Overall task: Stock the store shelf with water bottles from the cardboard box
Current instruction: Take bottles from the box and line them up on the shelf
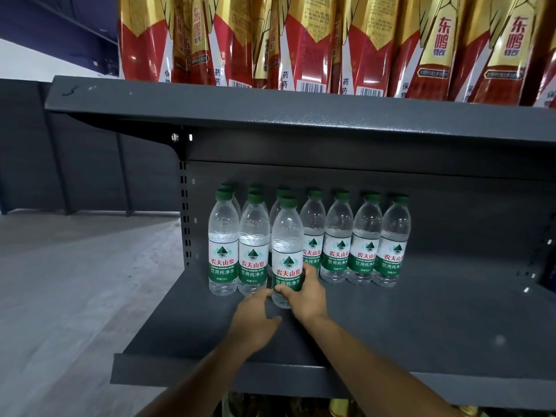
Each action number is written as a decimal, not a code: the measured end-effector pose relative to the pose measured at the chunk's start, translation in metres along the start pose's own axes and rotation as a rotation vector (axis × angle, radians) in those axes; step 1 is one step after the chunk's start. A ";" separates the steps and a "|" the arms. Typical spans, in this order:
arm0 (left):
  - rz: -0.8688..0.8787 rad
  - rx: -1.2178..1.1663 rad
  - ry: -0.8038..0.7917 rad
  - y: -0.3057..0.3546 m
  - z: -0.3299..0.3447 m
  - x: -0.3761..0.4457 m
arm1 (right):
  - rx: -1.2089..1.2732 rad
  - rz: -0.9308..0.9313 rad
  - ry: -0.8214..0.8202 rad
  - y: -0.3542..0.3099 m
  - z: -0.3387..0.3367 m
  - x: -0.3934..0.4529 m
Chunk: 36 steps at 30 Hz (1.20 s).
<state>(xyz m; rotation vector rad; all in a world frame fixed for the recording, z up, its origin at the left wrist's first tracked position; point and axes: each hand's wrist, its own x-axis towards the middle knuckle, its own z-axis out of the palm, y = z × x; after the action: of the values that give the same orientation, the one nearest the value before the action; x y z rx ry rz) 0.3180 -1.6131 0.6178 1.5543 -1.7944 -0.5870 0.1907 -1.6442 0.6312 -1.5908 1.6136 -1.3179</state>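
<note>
Right hand point(305, 291) gripping water bottle point(286, 251), shelf point(421, 311)

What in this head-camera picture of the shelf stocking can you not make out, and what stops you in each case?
- Cardboard box: outside the head view.
- Back-row water bottles: only caps show; front bottles hide them.
- Base of the held bottle: covered by the right hand and left hand.
- Red packs above: tops cut off by the frame edge.
- Goods under the shelf: hidden by its lip.

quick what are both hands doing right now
Left hand: open, fingers loose beside the base of the water bottle, gripping nothing.
Right hand: closed around that water bottle's lower part.
</note>
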 end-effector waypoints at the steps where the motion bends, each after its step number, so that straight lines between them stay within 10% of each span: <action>1: -0.008 0.028 0.003 0.000 0.000 0.002 | -0.002 0.000 -0.001 0.000 0.001 0.002; 36: 0.020 -0.120 -0.019 0.012 0.008 0.014 | -0.032 0.056 -0.128 0.010 0.004 0.023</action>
<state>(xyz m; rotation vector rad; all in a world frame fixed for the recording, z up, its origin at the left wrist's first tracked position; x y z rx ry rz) 0.3039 -1.6252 0.6239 1.4526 -1.7537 -0.6895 0.1857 -1.6689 0.6270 -1.6029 1.5957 -1.1431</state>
